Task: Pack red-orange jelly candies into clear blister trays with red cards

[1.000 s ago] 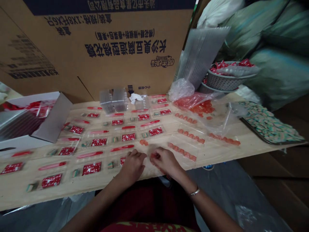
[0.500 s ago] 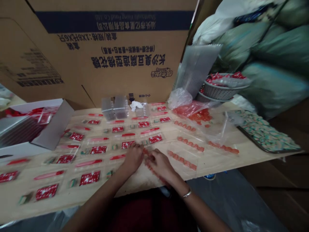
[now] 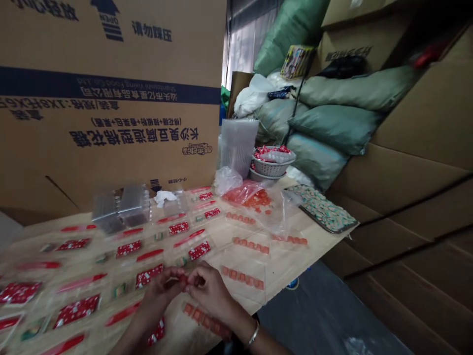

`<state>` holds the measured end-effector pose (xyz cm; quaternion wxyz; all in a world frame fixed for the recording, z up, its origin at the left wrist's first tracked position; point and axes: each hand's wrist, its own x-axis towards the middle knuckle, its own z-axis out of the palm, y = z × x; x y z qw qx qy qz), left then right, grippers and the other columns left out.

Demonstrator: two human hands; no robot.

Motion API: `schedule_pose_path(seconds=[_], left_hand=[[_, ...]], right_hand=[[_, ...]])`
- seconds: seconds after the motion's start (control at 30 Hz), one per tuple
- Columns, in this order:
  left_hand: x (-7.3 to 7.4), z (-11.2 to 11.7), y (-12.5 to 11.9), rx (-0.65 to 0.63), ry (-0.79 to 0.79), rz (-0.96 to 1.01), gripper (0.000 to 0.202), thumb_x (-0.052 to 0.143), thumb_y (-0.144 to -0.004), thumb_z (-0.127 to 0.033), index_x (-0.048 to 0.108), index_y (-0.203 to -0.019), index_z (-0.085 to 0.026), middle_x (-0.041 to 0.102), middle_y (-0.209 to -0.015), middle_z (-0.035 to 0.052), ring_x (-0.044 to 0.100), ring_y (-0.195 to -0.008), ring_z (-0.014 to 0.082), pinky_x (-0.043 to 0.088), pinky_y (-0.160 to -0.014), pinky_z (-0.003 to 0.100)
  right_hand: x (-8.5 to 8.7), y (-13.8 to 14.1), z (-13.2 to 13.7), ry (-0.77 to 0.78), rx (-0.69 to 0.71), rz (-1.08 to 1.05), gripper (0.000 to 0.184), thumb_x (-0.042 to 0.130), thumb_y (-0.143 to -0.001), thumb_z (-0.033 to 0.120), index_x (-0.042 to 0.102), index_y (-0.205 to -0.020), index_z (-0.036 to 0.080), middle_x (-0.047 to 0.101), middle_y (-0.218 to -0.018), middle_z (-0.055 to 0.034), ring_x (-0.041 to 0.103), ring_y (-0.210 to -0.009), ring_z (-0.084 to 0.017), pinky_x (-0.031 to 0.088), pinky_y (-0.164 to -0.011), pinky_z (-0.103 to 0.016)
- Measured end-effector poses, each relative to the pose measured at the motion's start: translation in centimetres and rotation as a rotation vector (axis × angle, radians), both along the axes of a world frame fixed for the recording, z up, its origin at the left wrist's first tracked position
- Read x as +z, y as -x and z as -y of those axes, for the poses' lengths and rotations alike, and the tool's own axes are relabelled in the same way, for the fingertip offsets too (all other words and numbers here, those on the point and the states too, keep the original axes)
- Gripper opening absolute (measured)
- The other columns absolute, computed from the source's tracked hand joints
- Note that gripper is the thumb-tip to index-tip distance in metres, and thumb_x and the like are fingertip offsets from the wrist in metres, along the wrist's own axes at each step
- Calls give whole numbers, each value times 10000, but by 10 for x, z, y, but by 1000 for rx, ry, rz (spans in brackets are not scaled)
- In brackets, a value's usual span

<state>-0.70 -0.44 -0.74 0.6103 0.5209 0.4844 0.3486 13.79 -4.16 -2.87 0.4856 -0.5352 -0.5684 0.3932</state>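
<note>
My left hand (image 3: 162,286) and my right hand (image 3: 211,290) meet above the near part of the table. Both are closed, fingertips pinched around a small red-orange piece (image 3: 183,279), mostly hidden by the fingers. Partly under my right wrist lies a strip of orange gummy-like pieces (image 3: 201,315). To its right is a similar strip (image 3: 242,277), with several more behind. Left of my hands, clear trays hold red sticks (image 3: 150,255) and red patterned packets (image 3: 148,276), with small green-and-tan pieces (image 3: 120,289) beside them.
A large cardboard box (image 3: 140,167) stands behind the table. Near it are stacked clear trays (image 3: 133,204) and a bag of orange pieces (image 3: 254,199). A grey basket of red packets (image 3: 271,167) stands farther right, and a tray of green-and-tan pieces (image 3: 325,209) lies at the right edge.
My view has swung to the right, bringing in more sacks and boxes. My hands have come together, with the small red-orange piece pinched between them, and the nearest strip shows more plainly.
</note>
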Motion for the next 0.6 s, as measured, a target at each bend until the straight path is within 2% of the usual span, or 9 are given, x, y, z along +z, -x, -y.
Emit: schedule_pose_path(seconds=[0.1,0.2,0.27,0.33,0.4,0.47,0.53,0.6], left_hand=[[-4,10,-10,-51,6,-2,211,684,-592,-299,620,-759,-189,634,-681,-4,584,-657,173,473,-637,280],[-13,26,-14,-234,-184,-202,79,618,-629,-224,609,-702,-195,592,-668,0,551,-646,165,458,-634,269],[-18,36,-14,-391,-296,-348,62,589,-633,-188,614,-687,-204,602,-748,22,563,-735,182,464,-708,278],[-21,41,-13,-476,-339,-445,88,576,-633,-173,621,-698,-212,613,-829,39,569,-825,199,459,-778,285],[-21,42,-12,-432,-351,-467,72,579,-657,-189,617,-712,-214,609,-830,44,567,-820,201,460,-767,284],[-18,39,-12,-303,-315,-359,57,594,-700,-246,605,-746,-215,596,-769,31,563,-734,185,464,-690,276],[-14,33,-15,-173,-200,-145,141,639,-713,-328,579,-777,-217,583,-718,6,556,-667,167,458,-626,266],[-13,28,-22,-71,-41,74,270,717,-658,-393,544,-761,-214,577,-684,-17,555,-639,158,453,-599,262]], right_hand=[[2,-11,24,26,29,-27,152,612,-661,77,562,-757,183,554,-696,35,542,-648,-125,410,-582,-203],[-4,-37,46,-49,45,100,44,555,-767,183,553,-724,194,557,-716,6,551,-683,-148,412,-607,-229],[-7,-62,47,-89,-23,191,155,497,-826,243,538,-684,195,540,-685,-5,540,-651,-154,401,-577,-237],[-3,-85,37,-102,-91,248,194,471,-846,272,537,-681,195,533,-666,-11,529,-620,-157,397,-550,-242],[9,-100,23,-116,-132,288,193,470,-843,269,539,-677,197,539,-669,-16,528,-624,-162,407,-560,-250],[27,-102,14,-119,-125,282,147,476,-834,250,556,-722,199,553,-699,-20,544,-661,-168,430,-596,-256],[40,-89,16,-94,-17,235,118,502,-816,220,586,-898,204,587,-828,-34,574,-736,-168,464,-656,-257],[44,-67,22,-89,183,198,316,547,-786,194,551,-1100,232,585,-1015,-50,590,-842,-168,484,-737,-258]])
